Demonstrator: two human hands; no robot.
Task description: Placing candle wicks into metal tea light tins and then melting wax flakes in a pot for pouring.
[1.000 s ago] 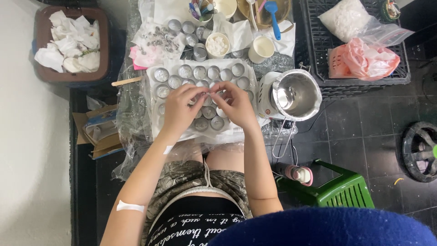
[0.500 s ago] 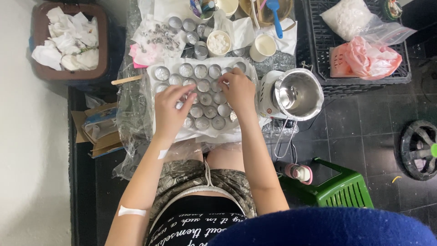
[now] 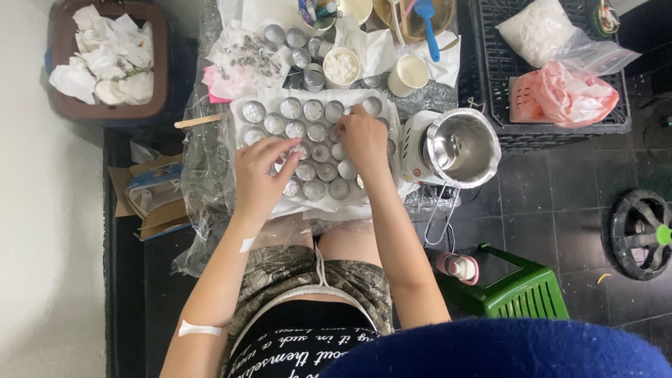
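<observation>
Several small round metal cups (image 3: 313, 110) stand in rows on a white sheet (image 3: 245, 105) over a low, plastic-covered table. My left hand (image 3: 260, 175) rests over the cups at the tray's near left, fingers curled, tips by one cup (image 3: 294, 150). My right hand (image 3: 362, 136) reaches into the middle right of the rows, its fingertips pinching at a cup (image 3: 341, 129); what it grips is hidden by the fingers. My knees sit just below the table edge.
A silver melting pot (image 3: 462, 145) on a white base stands right of the cups. Behind are white cups (image 3: 341, 66), loose metal cups (image 3: 274, 33), a bowl with a blue spatula (image 3: 427, 21). A black crate (image 3: 560, 129), green stool (image 3: 521, 294) and tissue-filled bin (image 3: 105, 59) surround.
My hands were together at the tray's middle. The right hand has moved up and away to the far rows; the left has drawn back toward the near left.
</observation>
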